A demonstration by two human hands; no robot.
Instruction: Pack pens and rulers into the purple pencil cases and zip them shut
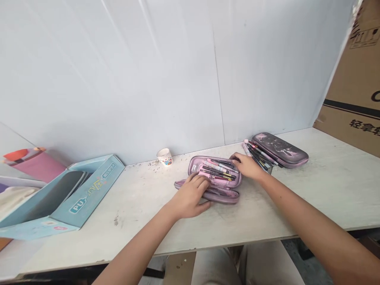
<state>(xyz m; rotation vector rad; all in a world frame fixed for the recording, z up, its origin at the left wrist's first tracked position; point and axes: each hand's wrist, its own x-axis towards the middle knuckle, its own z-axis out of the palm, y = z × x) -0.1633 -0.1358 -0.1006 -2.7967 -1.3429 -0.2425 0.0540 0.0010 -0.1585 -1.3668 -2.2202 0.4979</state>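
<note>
Pens point(218, 169) lie packed side by side in an open pink pencil case point(221, 195), which sits in the middle of a pale counter point(326, 186), a little nearer the back wall point(148, 79) than the front edge. The left hand point(190, 196) rests on the near left end of the pencil case, its fingers point(198, 180) curled over the edge and onto the inside while the thumb presses against the front, so it grips the case. The right hand point(247, 166) lies at the far right end of the case, palm down with the fingers bent toward the tips of the pens; whether they pinch a pen or only touch them cannot be told. Just beyond the right hand a bundle of loose pens point(258, 156) lies on the counter, touching a second case point(280, 149), dark purple and closed, set at a slant. A small paper cup point(165, 156) stands upright close to the wall, left of the open case and apart from it. Farther left a light blue box point(89, 194) lies open on the counter's left end. A big cardboard box point(353, 91) stands at the far right, beyond the counter's end.
</note>
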